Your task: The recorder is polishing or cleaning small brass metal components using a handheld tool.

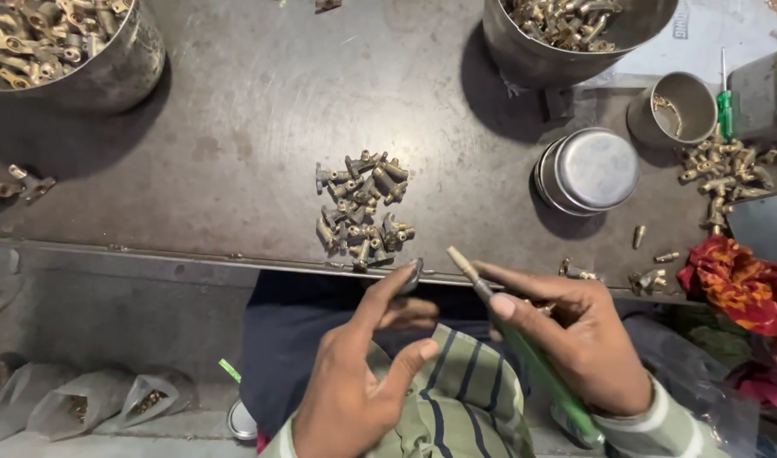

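Above, bowls (108, 76) hold brass fittings (32, 34); left hand (363, 373) pinches perhaps a fitting, right hand (575, 339) grips a brush (524, 348).

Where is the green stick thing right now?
In the head view, the green-handled tool is in the person's right hand, low and right of middle. Its pale tip points up toward the table edge, just below the small pile of brass parts.
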